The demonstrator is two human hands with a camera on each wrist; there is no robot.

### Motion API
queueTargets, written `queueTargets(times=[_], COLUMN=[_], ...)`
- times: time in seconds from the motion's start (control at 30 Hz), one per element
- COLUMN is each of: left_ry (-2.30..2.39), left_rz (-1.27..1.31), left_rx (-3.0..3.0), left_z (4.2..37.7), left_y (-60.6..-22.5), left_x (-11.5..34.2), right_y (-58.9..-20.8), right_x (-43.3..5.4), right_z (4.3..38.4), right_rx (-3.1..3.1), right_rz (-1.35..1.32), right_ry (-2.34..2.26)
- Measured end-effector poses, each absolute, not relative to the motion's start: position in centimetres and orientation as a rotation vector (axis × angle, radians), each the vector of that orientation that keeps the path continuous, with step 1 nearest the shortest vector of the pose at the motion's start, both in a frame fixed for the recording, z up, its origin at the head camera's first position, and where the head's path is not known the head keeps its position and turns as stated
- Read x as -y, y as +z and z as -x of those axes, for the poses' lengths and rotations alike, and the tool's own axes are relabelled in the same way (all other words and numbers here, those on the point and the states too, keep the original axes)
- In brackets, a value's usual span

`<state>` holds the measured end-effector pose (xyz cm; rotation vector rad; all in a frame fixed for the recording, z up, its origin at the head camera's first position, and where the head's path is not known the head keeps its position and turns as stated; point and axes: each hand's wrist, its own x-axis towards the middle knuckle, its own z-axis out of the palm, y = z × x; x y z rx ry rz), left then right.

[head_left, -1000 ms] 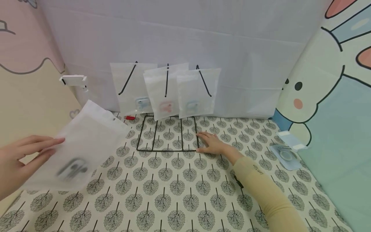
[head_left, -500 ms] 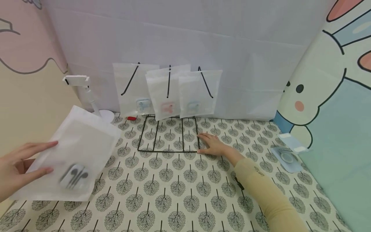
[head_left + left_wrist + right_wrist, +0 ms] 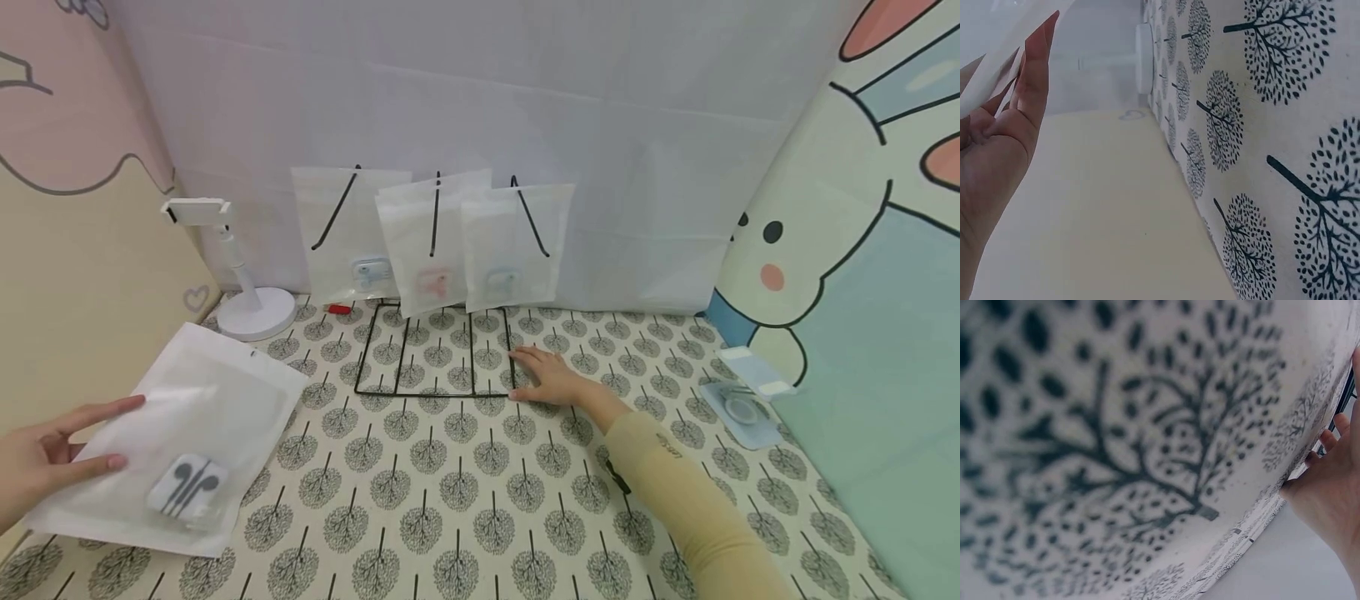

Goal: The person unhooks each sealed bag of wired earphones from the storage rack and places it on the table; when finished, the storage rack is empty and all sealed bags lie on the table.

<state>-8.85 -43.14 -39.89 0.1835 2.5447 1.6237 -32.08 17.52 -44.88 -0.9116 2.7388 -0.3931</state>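
At the lower left, my left hand [image 3: 56, 454] holds a frosted white plastic bag [image 3: 217, 392] by its left side. Inside the bag shows a small clear case with dark wired earphones [image 3: 187, 487]. In the left wrist view, the bag [image 3: 1007, 56] runs between the fingers and thumb of the left hand [image 3: 1007, 137]. My right hand [image 3: 551, 377] rests on the cloth, fingertips and thumb right at the right-hand wire of a black display rack [image 3: 435, 395]. The right wrist view shows this hand [image 3: 1329, 481] low over the cloth.
Frosted bags hang on the rack's three hooks: a left bag [image 3: 330, 225], middle bags [image 3: 420, 225] and a right bag [image 3: 510, 242], with blue or pink earphones inside. A white phone stand [image 3: 255, 312], a red object [image 3: 339, 309] and a pale blue stand [image 3: 738, 408] are around.
My left hand has brought the bag down and slightly left, so the phone stand's base now shows fully and the dark earphones appear sharper. The right hand has stayed at the rack's wire.
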Motion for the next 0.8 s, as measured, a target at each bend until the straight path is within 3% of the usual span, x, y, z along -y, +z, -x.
queueTargets(times=[0.37,0.8], left_ry=[1.163,0.685], left_rz=[-0.28,-0.21], left_rx=[-3.067,-3.027], left_z=[9.6,10.2], left_y=[-42.5,-44.6], left_x=[44.7,46.5], right_y=[-44.9,-44.9], right_x=[-17.4,-17.5], right_z=[32.0,32.2], right_rx=[-2.745,-2.742], right_rz=[0.912,0.909], right_ry=[-0.4,-0.392])
